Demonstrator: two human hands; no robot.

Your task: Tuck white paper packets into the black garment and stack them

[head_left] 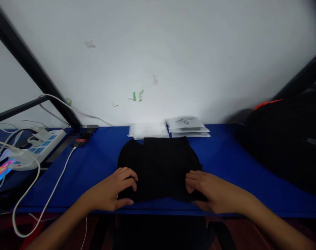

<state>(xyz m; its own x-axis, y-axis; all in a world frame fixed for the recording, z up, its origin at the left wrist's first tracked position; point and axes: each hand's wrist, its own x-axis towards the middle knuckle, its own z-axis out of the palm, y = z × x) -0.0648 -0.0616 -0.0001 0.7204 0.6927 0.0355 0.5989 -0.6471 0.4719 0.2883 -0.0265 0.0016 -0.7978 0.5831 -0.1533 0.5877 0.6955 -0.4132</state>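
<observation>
A piece of folded black cloth (163,170), perhaps a garment, lies on the blue tabletop in front of me. My left hand (115,189) rests at its left edge, fingers bent and spread, with a gap between thumb and fingers. At the opposite edge, my right hand (212,191) has its curled fingertips on the fabric, and its thumb sits apart from them, slightly blurred. Neither hand visibly pinches the cloth. Just behind it lie a flat white packet (149,130) and a small stack of printed white packets (186,124).
At the left sit a white power strip (50,142) with cables and a lit phone (1,172). A white cord (53,198) loops over the front edge of the blue table (220,149). A large black bulky object (285,139) takes up the right side. A wall stands behind.
</observation>
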